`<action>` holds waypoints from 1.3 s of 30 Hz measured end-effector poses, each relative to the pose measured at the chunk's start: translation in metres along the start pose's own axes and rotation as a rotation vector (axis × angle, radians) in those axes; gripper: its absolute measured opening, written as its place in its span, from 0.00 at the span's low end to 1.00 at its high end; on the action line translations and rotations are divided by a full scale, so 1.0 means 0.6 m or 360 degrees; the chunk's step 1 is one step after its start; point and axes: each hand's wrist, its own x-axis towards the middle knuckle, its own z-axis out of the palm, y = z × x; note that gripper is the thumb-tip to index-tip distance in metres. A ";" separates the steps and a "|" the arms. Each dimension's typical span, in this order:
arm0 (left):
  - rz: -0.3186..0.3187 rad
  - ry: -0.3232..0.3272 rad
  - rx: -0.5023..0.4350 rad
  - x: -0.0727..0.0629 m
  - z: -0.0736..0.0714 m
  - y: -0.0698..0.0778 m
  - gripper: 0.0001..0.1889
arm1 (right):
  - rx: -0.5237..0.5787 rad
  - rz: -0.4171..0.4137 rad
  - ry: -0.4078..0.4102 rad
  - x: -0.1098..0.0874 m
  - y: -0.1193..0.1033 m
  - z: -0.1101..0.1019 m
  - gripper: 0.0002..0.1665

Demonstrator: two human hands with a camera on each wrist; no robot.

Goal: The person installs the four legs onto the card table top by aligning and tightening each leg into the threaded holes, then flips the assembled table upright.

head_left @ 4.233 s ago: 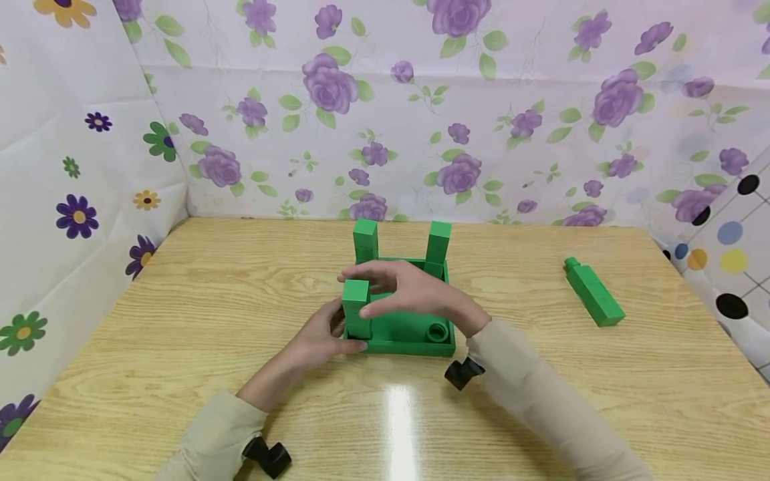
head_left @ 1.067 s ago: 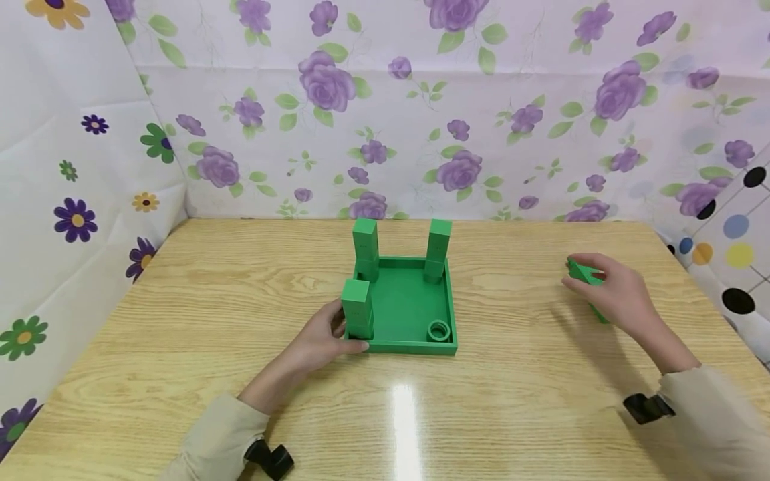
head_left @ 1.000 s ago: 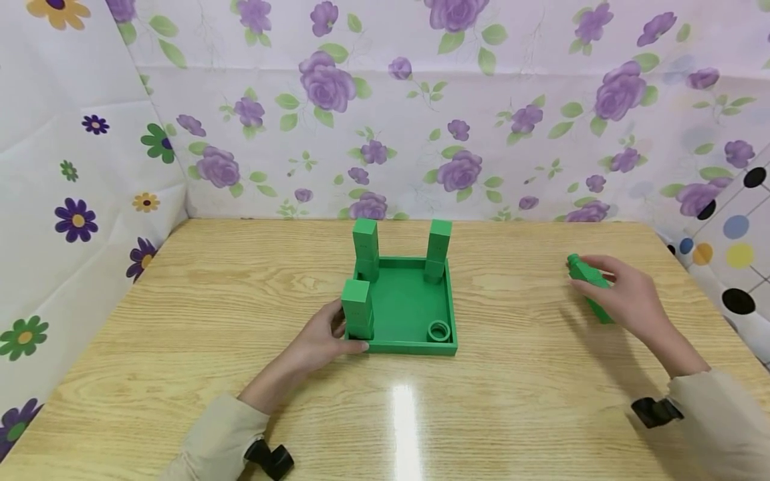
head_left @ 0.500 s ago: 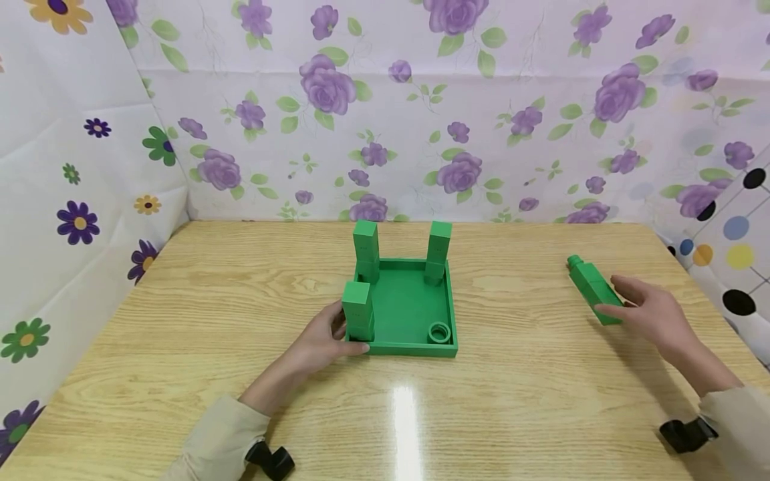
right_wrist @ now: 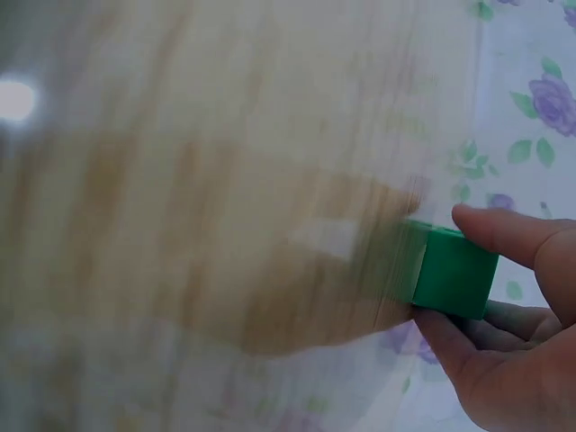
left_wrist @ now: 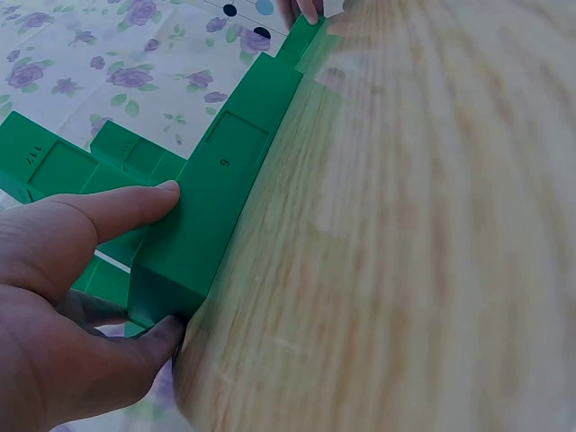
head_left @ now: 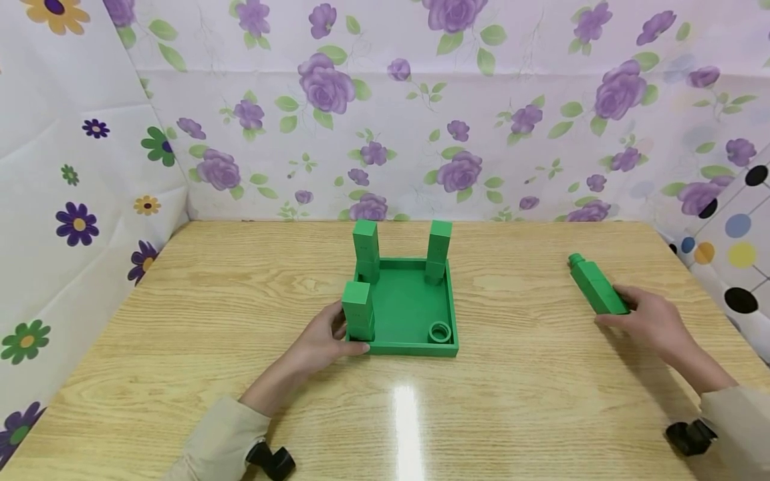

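Observation:
In the head view a square green tray [head_left: 452, 304] has three square green posts standing upright in its corners: front left [head_left: 357, 307], back left [head_left: 365, 242] and back right [head_left: 438, 244]. A round threaded socket [head_left: 439, 333] fills the front right corner. My left hand [head_left: 319, 339] grips the tray's front left corner, thumb along the front wall. The left wrist view shows the numbered tray wall [left_wrist: 211, 180] between thumb and fingers. Far right, a loose green post [head_left: 595, 284] with a threaded tip points away from me. My right hand [head_left: 652, 327] pinches its plain near end [right_wrist: 454, 273].
Everything rests on a wood-grain table [head_left: 259, 280]. A flowered cloth wall [head_left: 409, 133] rises along the back edge, with more patterned cloth at both sides. Wood surface lies between the tray and the loose post.
My right hand left the tray area, went to the loose post, slid from its threaded tip back to its plain end and now pinches it there. My left hand stays at the tray corner.

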 end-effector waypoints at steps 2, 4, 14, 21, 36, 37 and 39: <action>0.0002 0.0005 0.0003 0.000 0.000 0.000 0.43 | 0.0005 0.0014 0.0027 0.001 0.001 -0.002 0.50; 0.0008 0.0005 0.0004 0.000 0.000 0.001 0.43 | 0.0031 0.0044 0.0040 0.001 0.004 -0.005 0.48; 0.0010 -0.0030 0.0006 0.001 0.000 -0.001 0.42 | 0.0384 0.0248 -0.0043 -0.002 0.021 -0.009 0.49; -0.0021 0.0007 0.0002 -0.001 0.000 0.000 0.42 | 0.0576 0.0185 0.0008 -0.005 0.006 -0.007 0.47; -0.0002 -0.0013 0.0007 -0.001 0.000 -0.003 0.42 | 0.1175 -0.0064 0.0009 -0.014 -0.058 -0.002 0.21; -0.0001 -0.0015 0.0008 -0.001 0.000 -0.003 0.42 | 0.1294 -0.0098 -0.0008 -0.014 -0.066 -0.001 0.20; 0.0001 -0.0017 0.0010 -0.002 0.000 -0.002 0.42 | 0.1550 -0.0161 -0.0048 -0.015 -0.082 0.000 0.19</action>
